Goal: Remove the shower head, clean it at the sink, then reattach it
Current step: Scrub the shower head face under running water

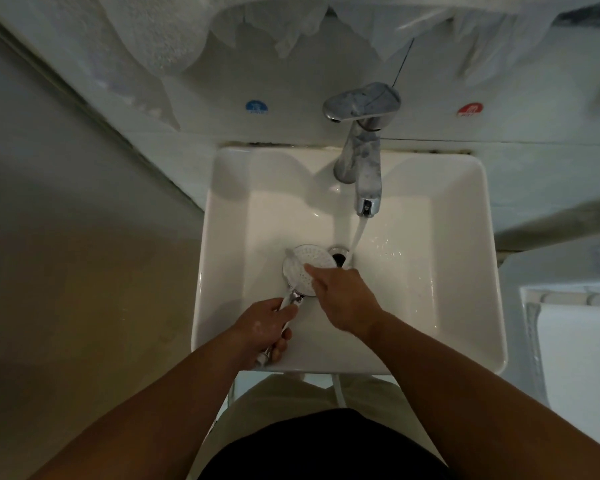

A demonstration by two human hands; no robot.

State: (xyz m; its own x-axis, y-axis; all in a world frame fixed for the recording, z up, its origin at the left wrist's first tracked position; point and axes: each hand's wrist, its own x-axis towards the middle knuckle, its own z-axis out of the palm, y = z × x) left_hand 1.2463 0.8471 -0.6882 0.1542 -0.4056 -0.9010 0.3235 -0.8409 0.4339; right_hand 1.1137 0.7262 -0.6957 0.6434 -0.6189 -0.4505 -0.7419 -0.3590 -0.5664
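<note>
A: where's the round white perforated shower head [305, 268]?
B: inside the white square ceramic sink [222, 237], face up, just left of the dark drain hole [340, 257]

A: grip?
B: left hand [267, 329] wrapped tight around its chrome handle [291, 301], fingers fully closed. right hand [343, 296] holds nothing, index finger extended, tip touching the spray face, other fingers curled

A: water?
B: chrome single-lever tap [361, 140] running, stream [357, 233] landing just right of the drain, missing the head
</note>
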